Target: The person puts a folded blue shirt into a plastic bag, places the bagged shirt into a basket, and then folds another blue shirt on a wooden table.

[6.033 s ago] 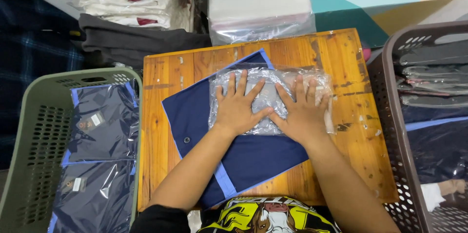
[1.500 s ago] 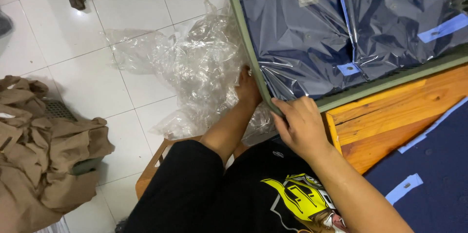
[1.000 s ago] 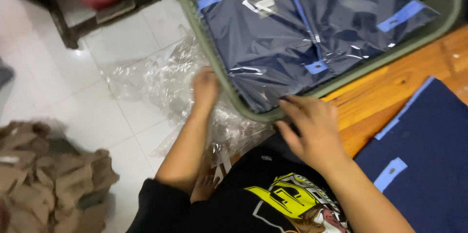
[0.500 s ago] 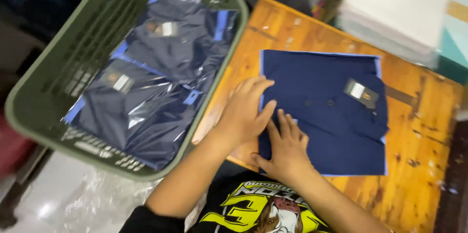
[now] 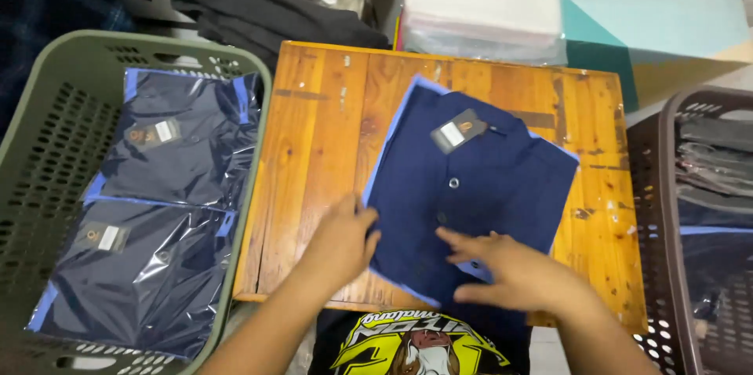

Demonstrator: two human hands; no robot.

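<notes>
Shirt (image 5: 471,202) turned askew on wooden table (image 5: 314,147)

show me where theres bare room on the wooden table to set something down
The wooden table is bare in a wide strip between the green basket and the folded navy shirt, and in a narrower strip between the shirt and the brown basket. The near edge is crowded: left hand and right hand are on the shirt.

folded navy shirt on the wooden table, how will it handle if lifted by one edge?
The folded navy shirt is bare cloth, so it would probably droop and unfold. It looks thin and flat, likely light. The wooden table is rough, so pushed it may bunch rather than glide.
</notes>
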